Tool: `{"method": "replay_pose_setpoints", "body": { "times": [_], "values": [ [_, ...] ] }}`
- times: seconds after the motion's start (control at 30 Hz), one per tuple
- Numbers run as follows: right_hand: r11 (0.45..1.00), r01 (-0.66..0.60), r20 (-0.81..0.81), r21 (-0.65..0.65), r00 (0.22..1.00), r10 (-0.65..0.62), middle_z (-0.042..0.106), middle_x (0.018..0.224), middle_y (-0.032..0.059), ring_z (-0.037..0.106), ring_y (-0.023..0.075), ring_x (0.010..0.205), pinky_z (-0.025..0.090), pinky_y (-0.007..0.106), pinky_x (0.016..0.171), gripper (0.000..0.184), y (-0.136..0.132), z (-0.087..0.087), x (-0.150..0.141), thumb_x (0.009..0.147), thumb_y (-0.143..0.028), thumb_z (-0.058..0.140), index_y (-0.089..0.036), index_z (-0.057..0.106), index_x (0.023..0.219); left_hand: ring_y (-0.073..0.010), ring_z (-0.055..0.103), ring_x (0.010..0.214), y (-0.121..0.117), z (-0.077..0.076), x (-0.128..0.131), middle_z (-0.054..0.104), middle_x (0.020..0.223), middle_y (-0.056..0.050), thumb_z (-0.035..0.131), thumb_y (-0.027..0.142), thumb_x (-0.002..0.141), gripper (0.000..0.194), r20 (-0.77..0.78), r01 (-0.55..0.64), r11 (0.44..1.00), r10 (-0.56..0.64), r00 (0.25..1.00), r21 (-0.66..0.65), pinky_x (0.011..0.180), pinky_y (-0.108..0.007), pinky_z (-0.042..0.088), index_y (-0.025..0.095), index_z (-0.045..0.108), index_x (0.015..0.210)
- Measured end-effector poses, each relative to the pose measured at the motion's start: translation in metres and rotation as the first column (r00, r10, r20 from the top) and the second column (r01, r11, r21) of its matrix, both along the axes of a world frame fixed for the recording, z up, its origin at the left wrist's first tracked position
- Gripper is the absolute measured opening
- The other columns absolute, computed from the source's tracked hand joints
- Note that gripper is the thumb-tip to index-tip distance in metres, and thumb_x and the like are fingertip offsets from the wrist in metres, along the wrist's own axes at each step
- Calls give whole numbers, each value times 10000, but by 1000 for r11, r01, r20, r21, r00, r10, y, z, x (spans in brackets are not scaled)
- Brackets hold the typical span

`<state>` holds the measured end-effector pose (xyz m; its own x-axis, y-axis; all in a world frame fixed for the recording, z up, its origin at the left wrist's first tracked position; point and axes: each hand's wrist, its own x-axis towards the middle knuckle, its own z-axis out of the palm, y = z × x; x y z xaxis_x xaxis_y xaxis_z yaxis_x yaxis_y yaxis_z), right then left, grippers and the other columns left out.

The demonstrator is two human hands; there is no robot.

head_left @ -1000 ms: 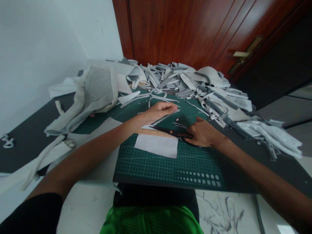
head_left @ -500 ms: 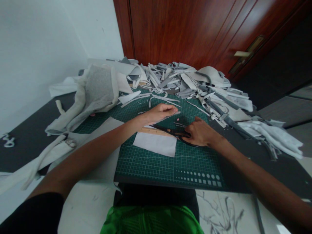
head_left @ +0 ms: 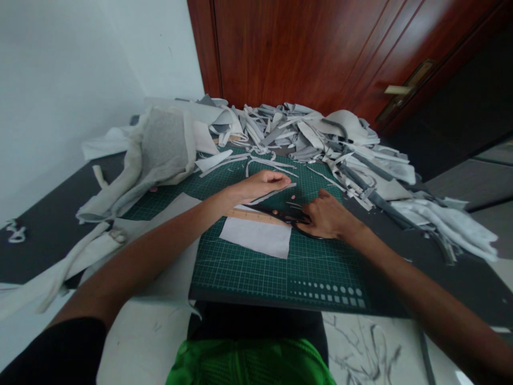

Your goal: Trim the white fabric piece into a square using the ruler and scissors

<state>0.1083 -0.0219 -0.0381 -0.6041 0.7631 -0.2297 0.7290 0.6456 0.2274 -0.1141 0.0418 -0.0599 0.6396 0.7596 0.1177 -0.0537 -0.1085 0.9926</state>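
Note:
My right hand (head_left: 326, 216) is closed on the handles of black scissors (head_left: 286, 215), whose blades point left along the top edge of a white fabric rectangle (head_left: 256, 238). My left hand (head_left: 262, 184) pinches a thin grey strip (head_left: 276, 191) that lifts off that edge. A wooden ruler (head_left: 250, 215) lies across the fabric's top, on the green cutting mat (head_left: 260, 272).
A heap of grey and white fabric offcuts (head_left: 320, 139) covers the far side of the mat and runs to the right. A larger grey cloth (head_left: 156, 149) lies at the back left. A red wooden door (head_left: 320, 48) stands behind. Scraps litter the floor (head_left: 360, 347).
The scissors and my right hand have crept a little to the left along the fabric edge. My left hand keeps its pinch on the strip almost in place.

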Motion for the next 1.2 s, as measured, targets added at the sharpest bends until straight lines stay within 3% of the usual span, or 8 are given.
{"method": "replay_pose_setpoints", "body": {
  "times": [0.37,0.73,1.2],
  "values": [
    [999,-19,-21,36,1000,19,750,732,107,653,235,691,314,419,897,512,4,0,-8,970,-550,469,-168,725,744,-167,626,989,3,1,0,746,1009,-36,786,392,877,285,9,-77,997,78,997,-20,1003,-365,439,137,765,1003],
    [997,-18,-13,71,1000,19,740,718,111,646,250,701,326,424,905,534,4,-3,-8,963,-578,460,-164,741,779,-151,614,946,5,2,-2,725,947,-14,809,463,848,339,61,-64,998,64,996,3,1009,-368,440,147,767,966],
    [995,-24,-38,101,999,28,741,786,138,631,271,778,299,447,941,525,3,-9,-2,938,-591,477,-166,759,813,-134,568,875,4,6,-3,675,863,6,771,417,889,277,34,-65,998,64,997,24,959,-334,416,142,741,905]
  ]
}}
